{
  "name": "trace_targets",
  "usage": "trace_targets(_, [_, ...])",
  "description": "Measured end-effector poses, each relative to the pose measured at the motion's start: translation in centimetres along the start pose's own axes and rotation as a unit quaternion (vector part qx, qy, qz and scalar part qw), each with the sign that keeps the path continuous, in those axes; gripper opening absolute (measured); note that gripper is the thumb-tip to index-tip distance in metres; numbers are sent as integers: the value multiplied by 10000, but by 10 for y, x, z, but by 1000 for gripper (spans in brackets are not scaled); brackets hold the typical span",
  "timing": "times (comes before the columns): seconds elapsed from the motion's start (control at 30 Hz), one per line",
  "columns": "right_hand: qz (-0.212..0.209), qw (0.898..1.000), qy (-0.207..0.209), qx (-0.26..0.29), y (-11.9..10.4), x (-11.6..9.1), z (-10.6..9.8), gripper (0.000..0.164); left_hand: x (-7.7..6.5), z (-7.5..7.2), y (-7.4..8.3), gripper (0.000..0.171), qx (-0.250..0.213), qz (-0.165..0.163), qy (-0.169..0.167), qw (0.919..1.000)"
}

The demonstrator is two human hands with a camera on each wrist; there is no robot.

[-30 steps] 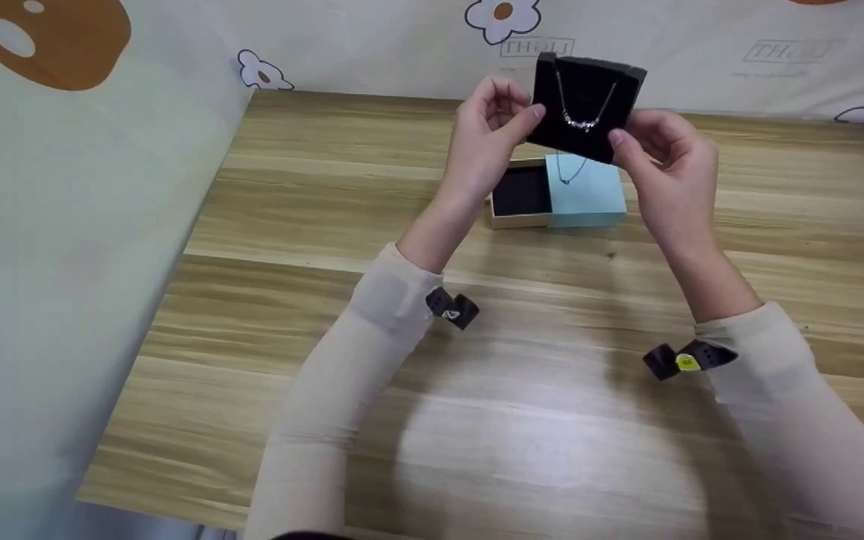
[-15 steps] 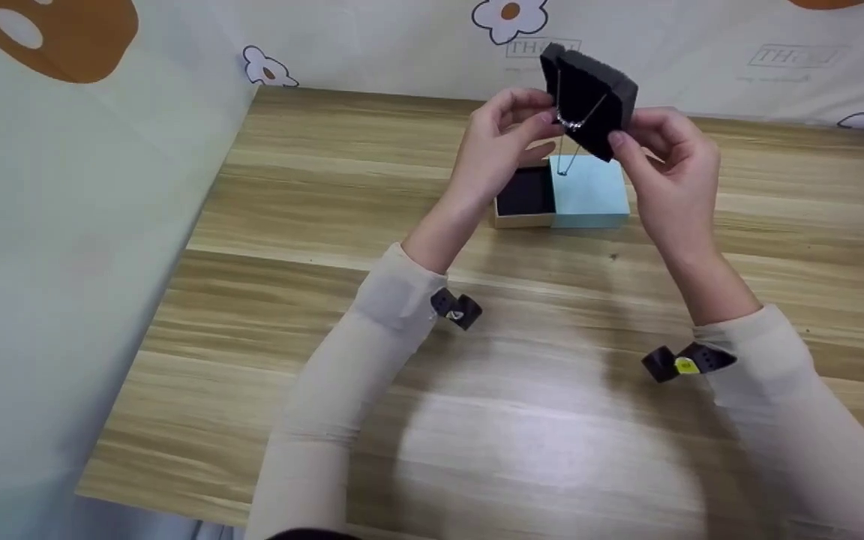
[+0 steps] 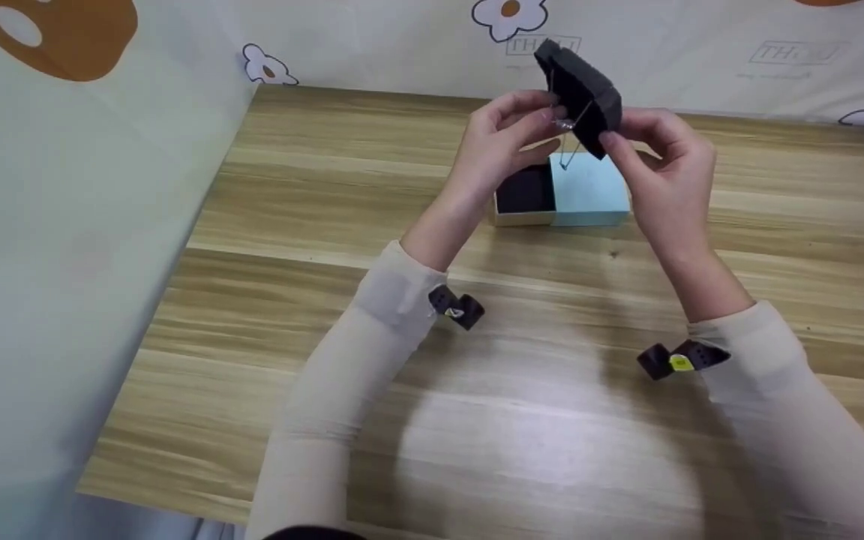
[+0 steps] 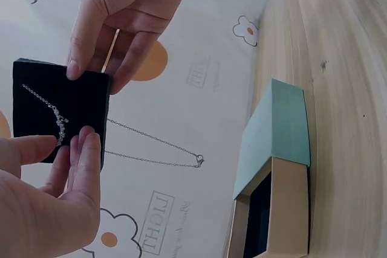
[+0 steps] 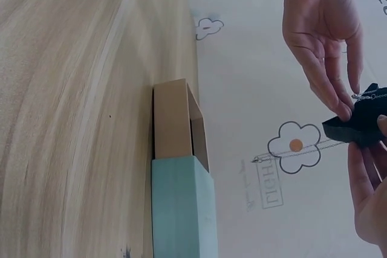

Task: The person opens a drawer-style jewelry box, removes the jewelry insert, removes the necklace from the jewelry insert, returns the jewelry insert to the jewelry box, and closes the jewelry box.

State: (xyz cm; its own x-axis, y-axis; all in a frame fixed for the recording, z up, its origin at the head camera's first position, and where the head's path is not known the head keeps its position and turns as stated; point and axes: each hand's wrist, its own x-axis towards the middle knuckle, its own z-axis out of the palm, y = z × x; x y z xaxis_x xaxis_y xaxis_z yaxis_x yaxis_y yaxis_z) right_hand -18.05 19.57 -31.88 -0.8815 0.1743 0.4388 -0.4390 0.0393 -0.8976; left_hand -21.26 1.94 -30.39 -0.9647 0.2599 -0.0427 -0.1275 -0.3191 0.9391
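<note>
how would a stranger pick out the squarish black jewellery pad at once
On the wood-grain table sits a pale blue box with its tan drawer partly out. Above it, the bare right hand grips a squarish black jewellery pad. Unlike the drawer's dark lining, it is held in the air, with a silver beaded chain necklace across its front.

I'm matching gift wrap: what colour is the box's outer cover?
The outer cover is pale turquoise, clearest in the head view.

Necklace (image 4: 60,122): shiny metal. Insert (image 4: 87,104): matt, velvety-looking. Box (image 3: 589,191): smooth card. Tabletop (image 3: 552,300): glossy wood grain.
</note>
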Motion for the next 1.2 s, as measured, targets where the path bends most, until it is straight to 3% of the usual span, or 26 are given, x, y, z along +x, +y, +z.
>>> trace_targets(0.23, [-52,9995,172,-278,0,0,0,7,1,-1,-1,22,-50,-49,59,10000])
trace_targets(0.77, [-97,9989,304,-331,0,-1,-1,5,3,0,-4,14,-172,-137,21,9998])
trace_targets(1.2, [179,9992,355,77,-1,-2,-2,8,2,0,-5,14,-119,-164,2,9998])
